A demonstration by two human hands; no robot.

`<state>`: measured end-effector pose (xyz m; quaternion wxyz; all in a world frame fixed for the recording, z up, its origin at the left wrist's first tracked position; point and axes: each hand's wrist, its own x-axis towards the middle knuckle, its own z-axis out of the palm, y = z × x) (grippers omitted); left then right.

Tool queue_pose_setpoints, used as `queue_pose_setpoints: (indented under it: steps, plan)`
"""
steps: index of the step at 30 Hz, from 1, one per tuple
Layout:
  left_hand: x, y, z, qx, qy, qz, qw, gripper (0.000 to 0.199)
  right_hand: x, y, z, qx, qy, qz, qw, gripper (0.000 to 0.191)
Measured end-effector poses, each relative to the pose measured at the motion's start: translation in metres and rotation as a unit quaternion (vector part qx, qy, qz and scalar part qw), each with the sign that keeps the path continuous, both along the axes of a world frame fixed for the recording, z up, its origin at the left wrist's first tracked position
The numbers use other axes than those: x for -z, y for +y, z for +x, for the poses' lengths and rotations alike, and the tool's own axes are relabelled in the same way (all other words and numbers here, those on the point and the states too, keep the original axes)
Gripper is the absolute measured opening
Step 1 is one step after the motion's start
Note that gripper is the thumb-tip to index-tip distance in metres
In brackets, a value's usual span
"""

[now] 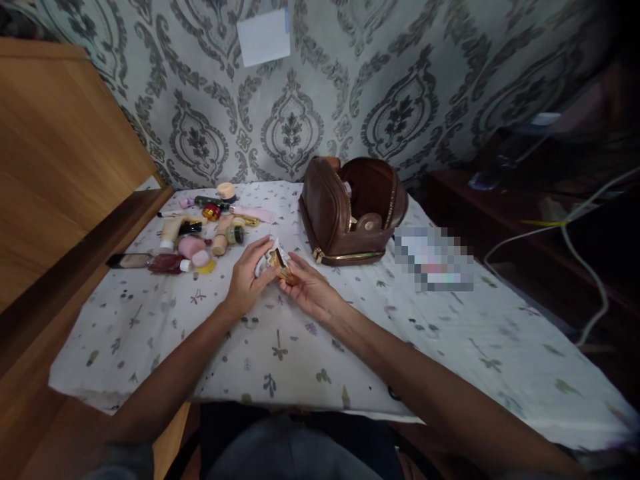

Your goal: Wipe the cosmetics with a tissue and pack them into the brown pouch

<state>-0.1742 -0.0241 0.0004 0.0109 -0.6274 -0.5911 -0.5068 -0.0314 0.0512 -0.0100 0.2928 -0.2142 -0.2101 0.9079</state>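
Desk (pixel 450 347): one, rectangular, covered in a white cloth with a small printed leaf and sprig pattern, cloth lying flat with slight creases. Behind it, wall covering with large grey damask medallions, matte; one pale square note (pixel 264 37) stuck high on it. Left of the desk, one smooth wood-grain panel (pixel 60 153), warm brown. On the desk, far centre: one brown leather pouch (pixel 345 210), rounded box shape, gold zipper, unzipped and gaping, semi-gloss surface. Far left: a loose cluster of cosmetics (pixel 200 230), roughly a dozen pieces, exact count not readable; tubes, small round jars and bottles, mostly pink, cream and dark plastic, one red-gold round piece among them. Two hands, bare forearms reaching in from the near edge. Left hand (pixel 247 277) and right hand (pixel 310 290) meet just in front of the pouch, above the cloth. Between them: one small item (pixel 275 260), part white and crinkled like a wrapper or wipe, part tan-gold and hard-looking; its kind cannot be told. Left grip: fingers curled around the white part, grasping it. Right grip: palm up, fingertips pinching the gold part from below.
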Motion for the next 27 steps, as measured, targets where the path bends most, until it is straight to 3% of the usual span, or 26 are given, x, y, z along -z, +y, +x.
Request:
queue_pose_setpoints:
  steps: [3,6,13,19,27]
  plan:
    - [0.000,0.000,0.002,0.000,0.022,0.007,1.000,0.046,-0.002,-0.001,0.001,0.003,0.010,0.000,1.000,0.044]
    - [-0.003,-0.001,0.006,0.003,0.033,0.017,0.999,0.034,-0.004,-0.002,0.001,-0.008,0.022,0.006,1.000,0.038]
    - [-0.010,-0.005,0.015,-0.003,0.029,0.060,0.998,0.020,-0.007,-0.001,0.003,-0.077,0.009,0.008,0.997,0.024]
    - [-0.019,-0.007,0.006,-0.032,-0.026,0.058,0.997,0.019,-0.003,-0.001,0.005,-0.141,-0.003,0.069,0.988,0.032]
    - [-0.020,-0.003,-0.001,-0.077,-0.101,0.053,0.991,0.020,0.004,0.002,0.004,-0.101,-0.010,0.091,0.991,0.037]
